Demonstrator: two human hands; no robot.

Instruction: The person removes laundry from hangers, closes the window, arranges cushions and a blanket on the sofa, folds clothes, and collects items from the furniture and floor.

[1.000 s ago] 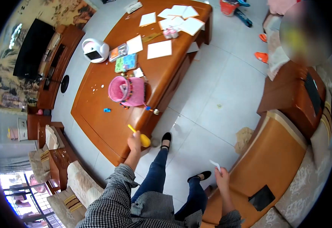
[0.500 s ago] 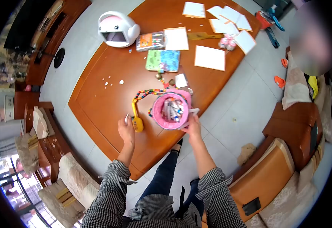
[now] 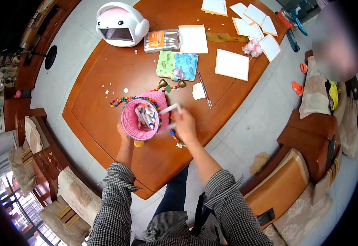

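Left hand [image 3: 122,133] against pink basket [image 3: 157,97] at near end of table [image 3: 88,98]; fingers hidden, can't tell grip. Pens [image 3: 147,116] already inside basket. Beyond, pen case [image 3: 170,42], orange label [image 3: 156,39] unreadable from here. White strip [image 3: 169,108], blurred, still outside basket, pinched in nearly closed right hand [image 3: 184,124]. Sheets [image 3: 232,64]: nothing legible.
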